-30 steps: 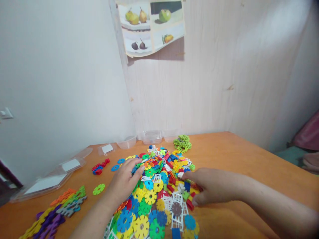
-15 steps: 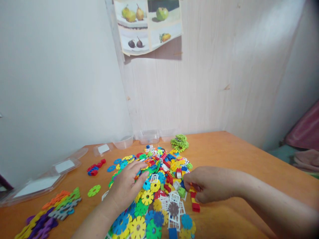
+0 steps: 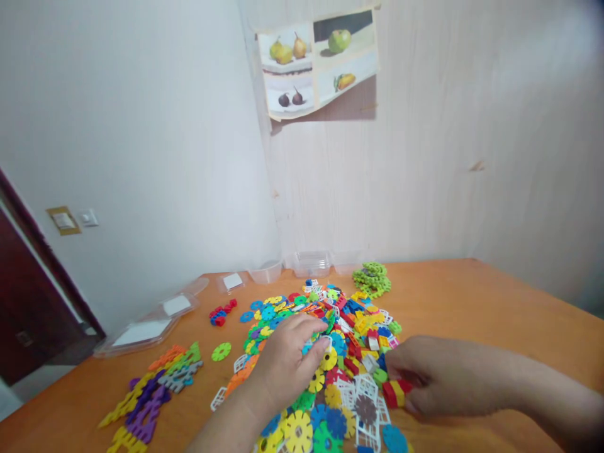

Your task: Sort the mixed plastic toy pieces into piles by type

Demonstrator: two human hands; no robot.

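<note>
A heap of coloured plastic pieces (image 3: 349, 314) lies on the orange wooden table (image 3: 472, 302): slotted discs, small bricks and white lattice parts. My left hand (image 3: 287, 365) rests palm down on the discs at the heap's left side, fingers spread over a yellow disc (image 3: 329, 360). My right hand (image 3: 441, 377) is at the heap's right edge, its fingers closed on a short red and yellow brick stack (image 3: 395, 393).
A row of joined flat pieces (image 3: 151, 393) lies at the near left, a lone green disc (image 3: 221, 351) and a red-blue cluster (image 3: 220, 313) beyond it. Clear plastic lids (image 3: 151, 327) and tubs (image 3: 311, 262) line the wall. A green disc cluster (image 3: 372, 279) sits behind the heap.
The view has swung left. My right hand has drawn back toward the heap's near right edge, holding the red and yellow bricks. My left hand has slid a little over the discs.
</note>
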